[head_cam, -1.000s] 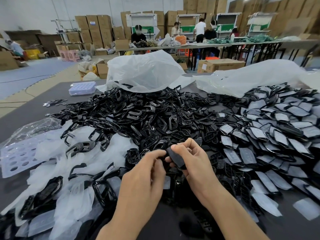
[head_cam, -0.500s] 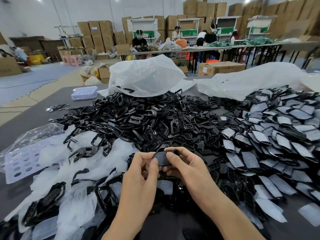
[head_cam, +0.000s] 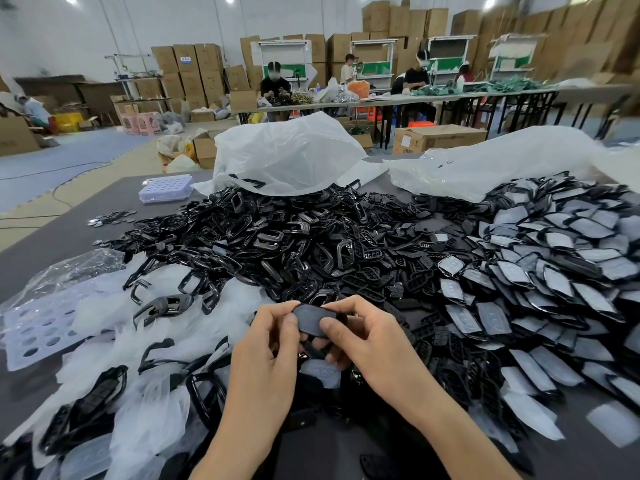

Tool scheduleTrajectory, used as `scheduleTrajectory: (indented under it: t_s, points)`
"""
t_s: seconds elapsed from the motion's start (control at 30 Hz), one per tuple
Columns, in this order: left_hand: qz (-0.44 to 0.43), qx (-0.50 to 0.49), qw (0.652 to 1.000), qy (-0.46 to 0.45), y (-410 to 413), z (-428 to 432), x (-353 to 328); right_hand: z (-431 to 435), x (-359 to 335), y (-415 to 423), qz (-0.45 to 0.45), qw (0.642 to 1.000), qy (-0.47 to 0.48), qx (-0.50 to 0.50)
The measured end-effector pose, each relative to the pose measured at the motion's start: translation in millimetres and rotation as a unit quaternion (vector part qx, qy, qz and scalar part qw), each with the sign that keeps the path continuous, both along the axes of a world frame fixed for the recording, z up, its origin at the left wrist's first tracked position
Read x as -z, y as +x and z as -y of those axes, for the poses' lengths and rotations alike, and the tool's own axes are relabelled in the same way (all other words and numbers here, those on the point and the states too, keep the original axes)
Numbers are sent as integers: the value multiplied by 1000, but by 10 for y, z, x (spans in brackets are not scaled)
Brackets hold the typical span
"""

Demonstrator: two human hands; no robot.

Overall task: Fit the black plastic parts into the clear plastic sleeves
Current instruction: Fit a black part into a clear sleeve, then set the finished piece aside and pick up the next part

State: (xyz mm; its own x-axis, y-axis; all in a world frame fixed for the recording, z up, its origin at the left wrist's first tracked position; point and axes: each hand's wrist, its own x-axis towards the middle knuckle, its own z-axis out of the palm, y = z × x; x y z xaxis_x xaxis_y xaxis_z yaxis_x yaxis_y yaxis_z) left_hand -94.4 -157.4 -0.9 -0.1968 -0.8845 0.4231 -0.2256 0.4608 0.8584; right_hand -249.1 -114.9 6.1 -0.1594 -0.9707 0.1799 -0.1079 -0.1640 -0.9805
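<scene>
Both hands hold one flat black plastic part (head_cam: 310,318) just above the table near the front middle. My left hand (head_cam: 266,344) pinches its left end between thumb and fingers. My right hand (head_cam: 367,334) pinches its right end, thumb on top. Whether a clear sleeve covers the part I cannot tell. A big heap of loose black plastic parts (head_cam: 277,244) lies behind the hands. Sleeved parts (head_cam: 540,271) are piled at the right. Clear plastic sleeves (head_cam: 145,341) are heaped at the left, with a few black frames on them.
Two large white plastic bags (head_cam: 287,154) lie at the far edge of the dark table (head_cam: 62,244). A clear perforated tray (head_cam: 38,327) lies at the left, another tray (head_cam: 166,188) at the back left. People work at tables in the background among stacked cardboard boxes.
The part was turned from a slanted, edge-on hold to lying flat between both thumbs. Both hands rose slightly and closed in on its two ends.
</scene>
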Motion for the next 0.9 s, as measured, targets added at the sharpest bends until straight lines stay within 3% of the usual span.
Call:
scheduleTrajectory:
  t_s: [0.13, 0.23, 0.3, 0.37, 0.43, 0.5, 0.6, 0.67, 0.73, 0.83, 0.9]
  points:
    - [-18, 20, 1000, -3, -31, -31, 17, -19, -12, -57, 26, 999, 17, -17]
    - [-18, 39, 999, -6, -25, -74, 35, -12, -103, -252, 62, 993, -31, 93]
    - [7, 42, 999, -20, -15, -81, 54, -50, -186, -510, 128, 959, -96, 235]
    - [26, 44, 998, -34, -9, -86, 56, -128, -229, -764, 181, 901, -153, 364]
    - [59, 45, 996, -45, -21, -96, 55, -209, -215, -911, 200, 861, -172, 435]
    - [109, 50, 991, -66, -43, -111, 64, -216, -188, -904, 187, 859, -164, 448]
    - [252, 55, 949, -183, -74, -140, 114, -124, -120, -690, 83, 912, -133, 379]
    - [346, 66, 899, -260, -105, -148, 178, -58, -57, -474, -40, 945, -103, 307]
    - [402, 35, 870, -284, -118, -118, 215, -20, 32, -299, -180, 953, -77, 231]
    - [440, -86, 858, -250, -76, 26, 185, 51, 211, -161, -432, 892, 18, 130]
    - [443, -145, 857, -220, -49, 133, 131, 58, 280, -131, -510, 852, 72, 98]
